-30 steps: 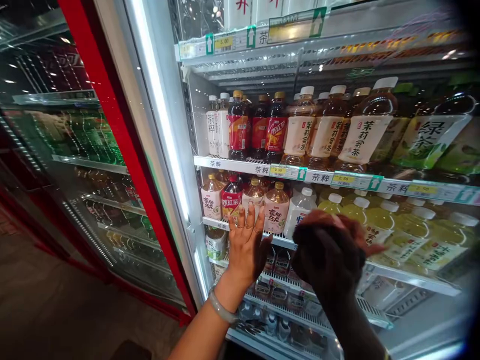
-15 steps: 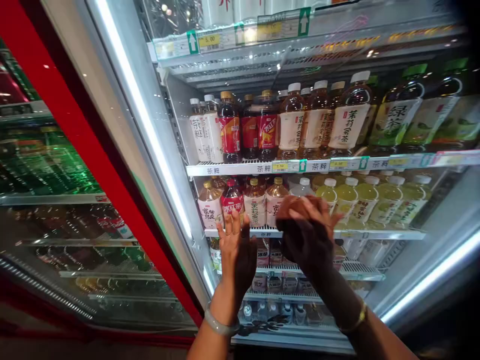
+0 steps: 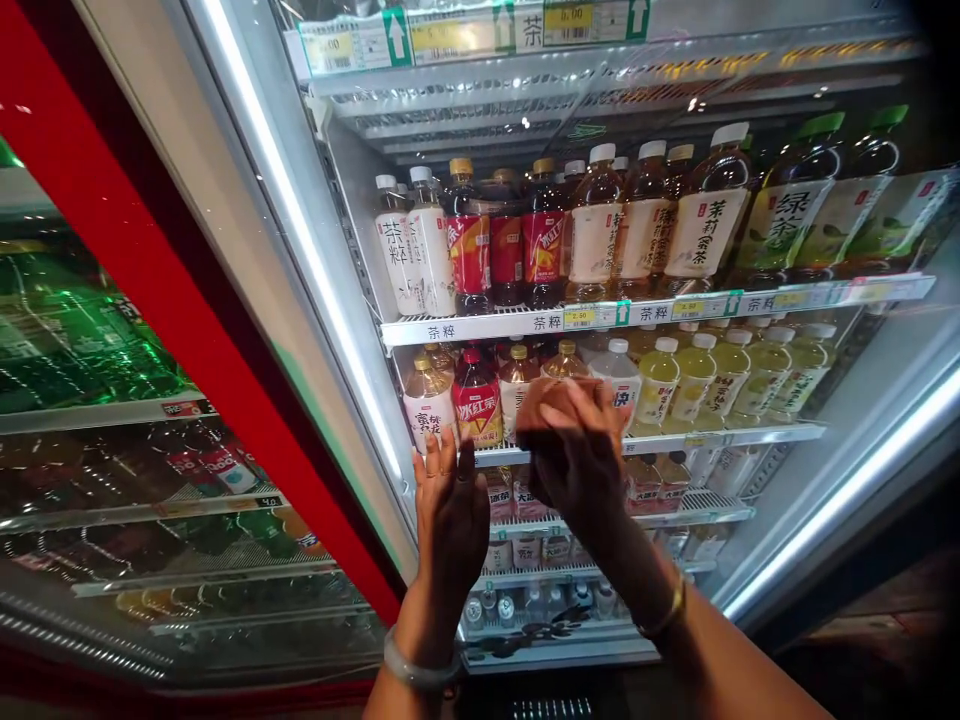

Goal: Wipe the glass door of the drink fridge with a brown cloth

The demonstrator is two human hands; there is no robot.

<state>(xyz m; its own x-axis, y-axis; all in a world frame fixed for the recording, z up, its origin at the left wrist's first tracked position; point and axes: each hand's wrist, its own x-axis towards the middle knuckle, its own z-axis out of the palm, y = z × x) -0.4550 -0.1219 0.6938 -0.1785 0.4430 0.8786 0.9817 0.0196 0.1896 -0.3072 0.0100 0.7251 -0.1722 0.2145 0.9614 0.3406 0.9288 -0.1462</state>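
Note:
My right hand is closed over a folded brown cloth, pressed flat against what looks like the glass door of a drinks cooler. Much of the cloth lies in shadow under the fingers. To its left, my left hand has its fingers stretched upward against the pane and holds nothing. Behind the hands, a bottle with a red label and a pale-labelled bottle stand on a cooler shelf.
Tea bottles with cream labels fill the shelf above, and yellow-green drinks stand at the right. A red door frame runs down the left, beside a second cooler with green bottles. A dark leaf decal marks the lower glass.
My right hand and the cloth have moved left across the pane, closer to my left hand. My left hand has shifted slightly left and down in view, and the camera view has shifted too.

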